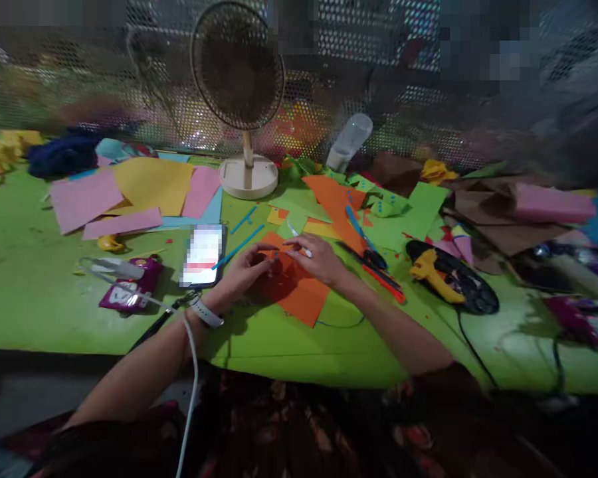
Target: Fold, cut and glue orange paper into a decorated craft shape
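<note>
Over an orange sheet (301, 302) on the green table, my two hands meet with fingertips close together. My left hand (246, 269) is closed, thumb and fingers pinched near a tiny blue-dotted spot; what it pinches is too small to make out. My right hand (319, 259) curls in from the other side, its fingers bent. A slim white pen-like tool (294, 230) runs between its fingers; its kind is unclear. Thin blue strips (246, 240) lie just beyond my left hand. A phone (202, 255) with a lit screen rests beside my left wrist.
A fan (249, 178) stands at the back, near a tilted clear bottle (351, 143). Scissors (371, 255) and a red-black cutter (386, 282) lie right of my hand. Further right sits a yellow glue gun (436, 275) on a black dish. A white cable (193, 362) crosses my left forearm.
</note>
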{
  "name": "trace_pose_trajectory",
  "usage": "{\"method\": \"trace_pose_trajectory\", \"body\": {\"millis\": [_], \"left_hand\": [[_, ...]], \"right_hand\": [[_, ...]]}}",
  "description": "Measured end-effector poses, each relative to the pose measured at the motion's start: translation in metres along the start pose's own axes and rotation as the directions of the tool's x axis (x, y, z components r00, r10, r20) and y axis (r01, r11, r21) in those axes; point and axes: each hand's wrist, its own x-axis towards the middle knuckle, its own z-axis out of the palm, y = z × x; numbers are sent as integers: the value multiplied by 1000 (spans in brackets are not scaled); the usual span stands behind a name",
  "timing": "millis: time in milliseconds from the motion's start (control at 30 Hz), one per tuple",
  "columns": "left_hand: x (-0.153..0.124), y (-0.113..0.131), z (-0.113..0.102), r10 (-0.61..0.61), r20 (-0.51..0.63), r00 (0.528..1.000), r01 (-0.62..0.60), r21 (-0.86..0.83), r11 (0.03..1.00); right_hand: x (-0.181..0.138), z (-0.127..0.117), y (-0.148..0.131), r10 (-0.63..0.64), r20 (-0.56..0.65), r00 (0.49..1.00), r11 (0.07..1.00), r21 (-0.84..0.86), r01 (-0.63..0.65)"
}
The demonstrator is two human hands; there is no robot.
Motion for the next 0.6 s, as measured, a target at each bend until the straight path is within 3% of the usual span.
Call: {"method": "trace_pose_trajectory", "body": {"millis": [167, 400, 600], "left_hand": [[-1, -1, 1, 14, -34, 999, -15, -5, 1000], [0, 1, 2, 34, 3, 999, -34, -35, 999], [-2, 3, 3, 6, -33, 999, -12, -186, 982]], "right_hand": [[-1, -1, -1, -7, -7, 1000, 1000, 2, 7], [-2, -2, -6, 7, -8, 1000, 998, 67, -7], [-3, -4, -7, 139, -29, 990, 976, 176, -132]]}}
